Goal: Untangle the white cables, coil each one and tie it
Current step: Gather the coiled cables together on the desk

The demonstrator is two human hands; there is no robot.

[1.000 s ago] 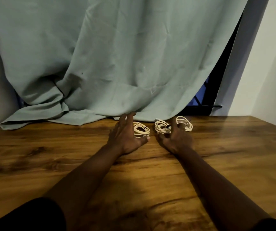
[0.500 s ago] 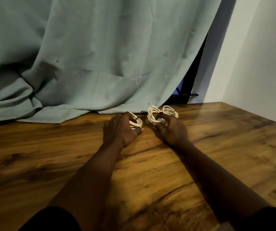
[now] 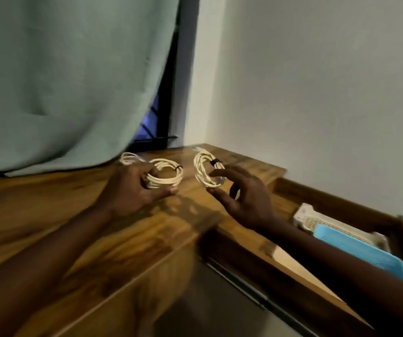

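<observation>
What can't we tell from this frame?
Head view only:
right hand: blur hides whether it pinches or just touches the right coil.
far coil: blurred, partly behind the left hand gripping the left coil; any tie unseen.
blue item in the drawer: cut off by the right arm.

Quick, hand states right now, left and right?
Left hand: fingers curled through the middle coiled white cable, gripping it.
Right hand: fingers spread against the rightmost coiled white cable; grip cannot be told.
</observation>
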